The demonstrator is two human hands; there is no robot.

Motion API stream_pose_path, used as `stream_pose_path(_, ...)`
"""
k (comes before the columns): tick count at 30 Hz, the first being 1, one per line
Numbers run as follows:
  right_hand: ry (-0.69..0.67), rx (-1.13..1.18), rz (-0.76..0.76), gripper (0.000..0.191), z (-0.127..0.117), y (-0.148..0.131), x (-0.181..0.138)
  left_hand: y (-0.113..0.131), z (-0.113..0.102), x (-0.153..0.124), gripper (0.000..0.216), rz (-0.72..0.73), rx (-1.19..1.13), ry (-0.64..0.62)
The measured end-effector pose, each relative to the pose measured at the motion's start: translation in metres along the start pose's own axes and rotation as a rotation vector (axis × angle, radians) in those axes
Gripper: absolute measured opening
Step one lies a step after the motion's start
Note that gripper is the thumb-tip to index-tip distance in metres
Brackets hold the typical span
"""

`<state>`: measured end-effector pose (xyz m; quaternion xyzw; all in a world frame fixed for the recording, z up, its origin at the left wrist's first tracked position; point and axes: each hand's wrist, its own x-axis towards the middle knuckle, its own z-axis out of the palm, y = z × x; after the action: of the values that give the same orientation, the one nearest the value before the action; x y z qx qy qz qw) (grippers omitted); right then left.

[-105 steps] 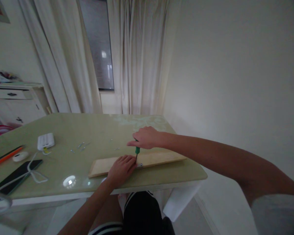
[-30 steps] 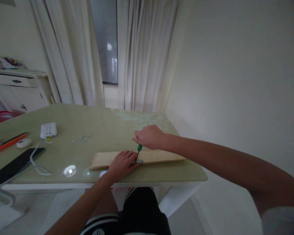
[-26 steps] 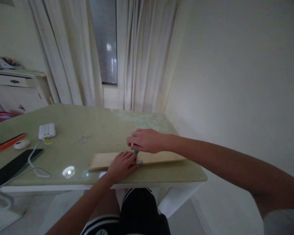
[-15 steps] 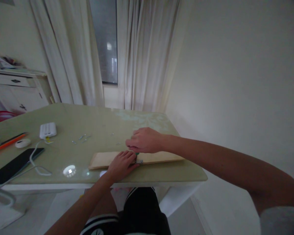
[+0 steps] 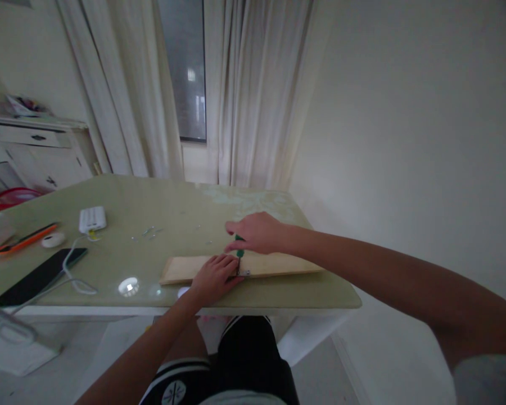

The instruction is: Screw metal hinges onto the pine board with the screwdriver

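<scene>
A pale wooden board lies flat along the front of the table. My left hand grips it near the middle, fingers over the top and thumb by the near edge. Beside the thumb, a small metal piece, perhaps a hinge or bracket, rests at the board's near edge and is partly covered. In my right hand is a screwdriver with a green handle, held upright with its shaft pointing down at the metal piece. The tip is hidden by my left fingers.
Several small screws or metal bits lie beyond the board on the green table. To the left are a white power bank with a cable, a black phone, an orange-and-black tool and a round white case.
My right hand has risen slightly and its fingers have loosened, showing more of the green screwdriver. My left hand stays on the board. The whole view has shifted a little.
</scene>
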<state>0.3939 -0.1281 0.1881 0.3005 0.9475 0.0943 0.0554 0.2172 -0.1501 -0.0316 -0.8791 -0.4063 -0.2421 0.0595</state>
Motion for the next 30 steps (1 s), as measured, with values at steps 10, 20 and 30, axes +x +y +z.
stream_pose_path(10,0.034,0.154,-0.039,0.030,0.002,0.008,0.000,0.000,0.001,0.000,0.025,0.005,-0.027,0.018)
stream_pose_path(20,0.019,0.092,-0.292,0.026,-0.002,0.001,-0.006,0.001,0.001,0.000,0.021,-0.012,-0.017,0.019)
stream_pose_path(30,0.024,0.044,-0.174,0.030,0.001,0.003,-0.006,0.000,0.001,0.000,0.022,0.004,-0.015,0.015)
